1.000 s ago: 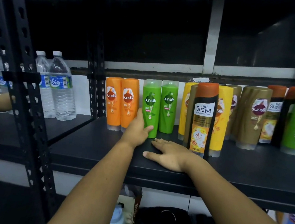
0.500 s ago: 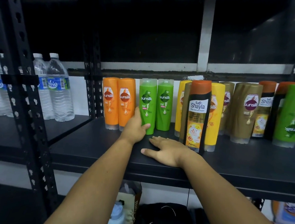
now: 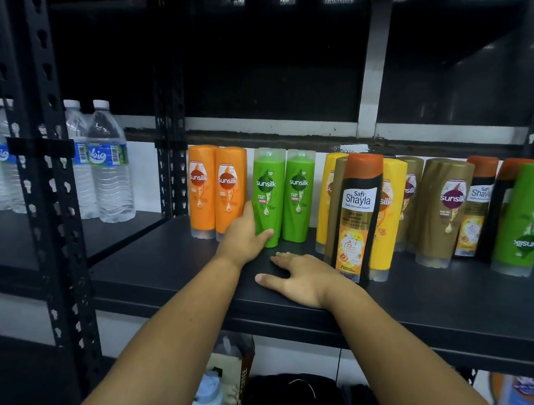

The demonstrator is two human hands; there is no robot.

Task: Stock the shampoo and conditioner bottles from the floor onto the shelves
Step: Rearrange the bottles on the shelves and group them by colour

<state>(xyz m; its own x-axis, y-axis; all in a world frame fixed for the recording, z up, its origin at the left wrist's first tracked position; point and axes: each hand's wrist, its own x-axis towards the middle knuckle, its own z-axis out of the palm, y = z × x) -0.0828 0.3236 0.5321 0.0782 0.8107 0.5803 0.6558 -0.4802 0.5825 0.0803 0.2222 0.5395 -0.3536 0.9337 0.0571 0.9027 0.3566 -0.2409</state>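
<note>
A row of bottles stands on the black shelf: two orange Sunsilk bottles, two green Sunsilk bottles, yellow ones, brown ones and a black Safi Shayla bottle in front. My left hand wraps the lower part of the left green bottle, with the thumb across its front and the fingers at its left side. My right hand lies flat on the shelf, fingers spread, just left of the Safi Shayla bottle and holding nothing.
Several water bottles stand on the neighbouring shelf to the left, behind a perforated black upright. Another green Sunsilk bottle stands at the far right. Below the shelf sit a paper bag, a dark bag and a pale bottle.
Both hands keep their places on the green bottle and the shelf. The view has drifted slightly, so the row of bottles sits a little to the left.
</note>
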